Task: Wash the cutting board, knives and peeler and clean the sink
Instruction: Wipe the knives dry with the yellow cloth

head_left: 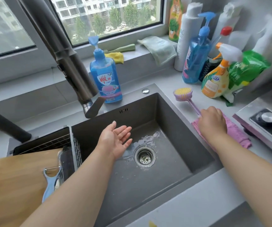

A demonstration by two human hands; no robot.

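Observation:
The dark grey sink (168, 112) holds a thin film of water around its round drain strainer (145, 156). My left hand (115, 138) hovers over the basin, palm up, fingers straight, holding nothing. My right hand (212, 122) is on the counter to the right of the sink, its fingers curled around the handle of a purple dish brush (183, 94) with a yellow head. Under that hand lies a pink cloth (237, 133). The wooden cutting board (13, 181) stands at the left, with a light blue peeler (50, 182) by its right edge. No knives can be made out.
The grey faucet (76, 74) reaches over the sink's back left. A blue dish soap bottle (106, 77) stands behind the basin. Several cleaning bottles (214, 79) crowd the back right corner. A stove (266, 125) sits at the right. A wire drying rack (53, 141) lies left of the basin.

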